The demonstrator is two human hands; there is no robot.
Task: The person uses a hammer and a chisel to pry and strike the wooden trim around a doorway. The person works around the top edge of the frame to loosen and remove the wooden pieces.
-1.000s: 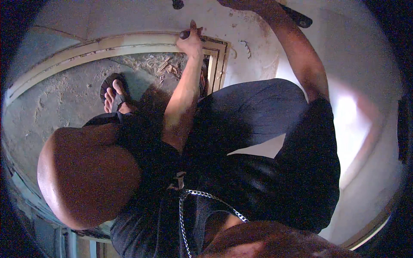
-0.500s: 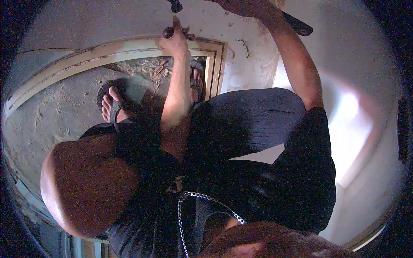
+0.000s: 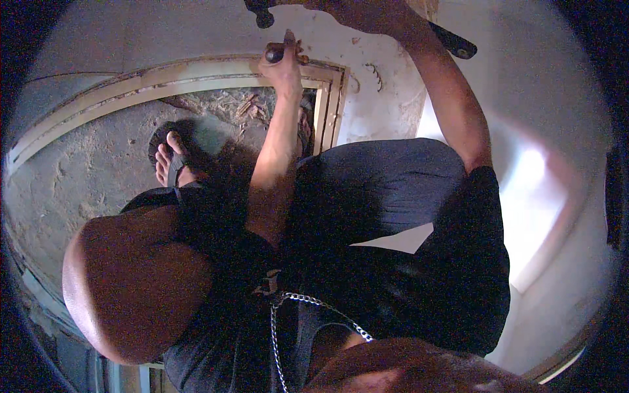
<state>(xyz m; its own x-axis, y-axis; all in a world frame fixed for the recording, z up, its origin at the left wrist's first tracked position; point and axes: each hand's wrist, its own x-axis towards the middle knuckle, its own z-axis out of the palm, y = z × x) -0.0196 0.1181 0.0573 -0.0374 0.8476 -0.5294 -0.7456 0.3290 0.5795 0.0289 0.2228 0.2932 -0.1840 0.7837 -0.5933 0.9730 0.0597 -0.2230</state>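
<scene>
My left hand (image 3: pixel 283 73) is closed around a chisel (image 3: pixel 274 55) by the upper bar of a wooden frame (image 3: pixel 216 67). The rounded dark butt of its handle faces up, the thumb points away from me, and the blade is hidden. My right hand (image 3: pixel 363 14), at the upper edge of the view, grips a hammer (image 3: pixel 263 18). Its dark head hangs just above and left of the chisel, apart from it. The hammer's black handle end (image 3: pixel 457 41) sticks out past my right wrist.
Wood chips (image 3: pixel 249 108) and dust lie on the rough grey floor (image 3: pixel 85 157) inside the frame. My sandalled foot (image 3: pixel 171 157) rests there. A stained pale wall (image 3: pixel 373 105) stands right of the frame corner. A pale triangular piece (image 3: pixel 400 239) shows by my lap.
My left hand has shifted right along the frame with the chisel. The hammer head has come lower into view, nearer the chisel. My foot stays in place.
</scene>
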